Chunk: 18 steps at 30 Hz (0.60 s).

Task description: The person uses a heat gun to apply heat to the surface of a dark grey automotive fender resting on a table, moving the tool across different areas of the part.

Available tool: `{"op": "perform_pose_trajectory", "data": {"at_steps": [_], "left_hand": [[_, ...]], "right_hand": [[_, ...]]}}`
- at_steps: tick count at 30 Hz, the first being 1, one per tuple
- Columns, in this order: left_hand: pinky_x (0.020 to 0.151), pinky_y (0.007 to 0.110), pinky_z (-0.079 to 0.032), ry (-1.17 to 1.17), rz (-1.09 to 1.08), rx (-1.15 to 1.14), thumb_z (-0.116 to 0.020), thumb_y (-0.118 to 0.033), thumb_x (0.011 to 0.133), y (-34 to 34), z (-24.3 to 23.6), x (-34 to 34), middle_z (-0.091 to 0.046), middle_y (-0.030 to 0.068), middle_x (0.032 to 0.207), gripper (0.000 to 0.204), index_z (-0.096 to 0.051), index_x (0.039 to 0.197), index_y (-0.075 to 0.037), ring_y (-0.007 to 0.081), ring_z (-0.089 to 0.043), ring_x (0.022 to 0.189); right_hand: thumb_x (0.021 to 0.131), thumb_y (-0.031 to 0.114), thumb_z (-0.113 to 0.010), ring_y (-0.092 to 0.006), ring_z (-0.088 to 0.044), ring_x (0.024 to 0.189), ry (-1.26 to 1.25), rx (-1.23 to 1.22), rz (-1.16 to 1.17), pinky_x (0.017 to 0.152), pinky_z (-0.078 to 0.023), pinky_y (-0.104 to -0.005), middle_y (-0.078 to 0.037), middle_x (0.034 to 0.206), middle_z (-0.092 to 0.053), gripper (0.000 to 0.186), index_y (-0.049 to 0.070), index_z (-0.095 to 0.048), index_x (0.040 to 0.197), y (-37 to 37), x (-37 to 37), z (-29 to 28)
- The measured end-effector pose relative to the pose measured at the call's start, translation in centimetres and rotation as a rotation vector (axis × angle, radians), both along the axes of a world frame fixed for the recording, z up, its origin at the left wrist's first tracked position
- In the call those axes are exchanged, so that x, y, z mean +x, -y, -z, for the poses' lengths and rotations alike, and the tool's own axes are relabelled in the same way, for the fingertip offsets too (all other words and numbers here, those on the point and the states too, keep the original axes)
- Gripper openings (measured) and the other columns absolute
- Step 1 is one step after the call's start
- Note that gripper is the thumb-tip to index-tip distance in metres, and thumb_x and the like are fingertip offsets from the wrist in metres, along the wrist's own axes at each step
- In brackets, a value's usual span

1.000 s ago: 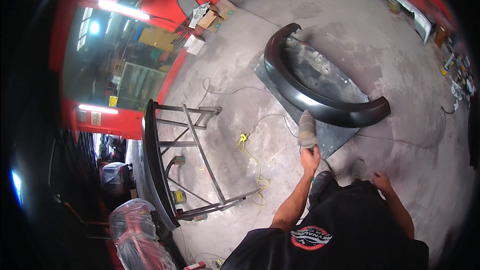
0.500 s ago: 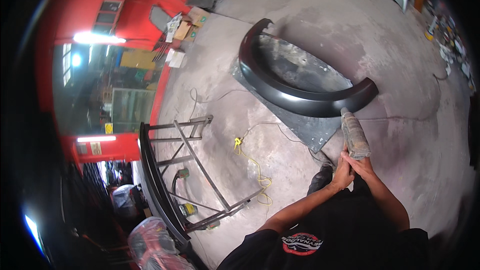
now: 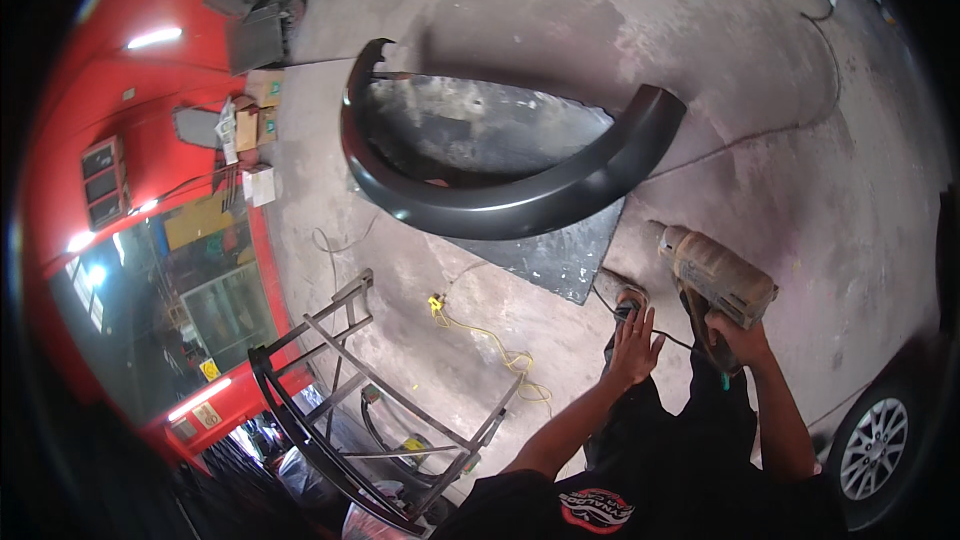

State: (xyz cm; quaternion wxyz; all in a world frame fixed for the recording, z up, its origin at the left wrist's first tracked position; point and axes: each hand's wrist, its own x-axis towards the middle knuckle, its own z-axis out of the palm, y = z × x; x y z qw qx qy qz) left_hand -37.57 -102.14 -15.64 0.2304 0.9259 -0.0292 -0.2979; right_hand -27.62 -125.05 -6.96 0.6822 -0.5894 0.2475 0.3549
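Big curved black panel sits ahead of me, long axis crosswise, on the dark board. My right hand grips a dusty gun-shaped tool, nozzle angled forward-left toward the panel, apart from it. My left hand looks nearer the panel, fingers extended; touching the black cord, I can't tell.

the scuffed dark board bears a curved black panel
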Motion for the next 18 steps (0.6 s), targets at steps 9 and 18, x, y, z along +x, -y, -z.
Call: {"op": "perform_pose_trajectory", "data": {"at_steps": [9, 18], "left_hand": [[0.085, 0.049, -0.043, -0.493, 0.337, -0.004, -0.051, -0.032, 0.088, -2.9, 8.0, -1.0, -0.062, 0.0201, 0.094, 0.029, -0.055, 0.098, -0.005, 0.0359, -0.059, 0.096], [0.066, 0.052, -0.046, -0.624, 0.163, 0.023, -0.047, -0.025, 0.09, -9.8, 3.5, -8.3, -0.06, 0.0244, 0.073, 0.023, -0.051, 0.091, -0.002, 0.0438, -0.06, 0.074]], "right_hand": [[0.08, 0.021, -0.07, -0.0095, -0.054, 0.059, 0.034, -0.355, 0.111, 0.052, -0.043, -0.0252, -0.001, 0.073, -0.057, 0.024, 0.004, -0.06, 0.093, 2.5, 3.7, 5.8], [0.083, 0.018, -0.067, -0.0069, -0.045, 0.048, 0.172, -0.28, 0.682, 0.045, -0.036, -0.0248, 0.002, 0.061, -0.049, 0.012, 0.009, -0.058, 0.08, 5.1, 13.9, 7.9]]}}
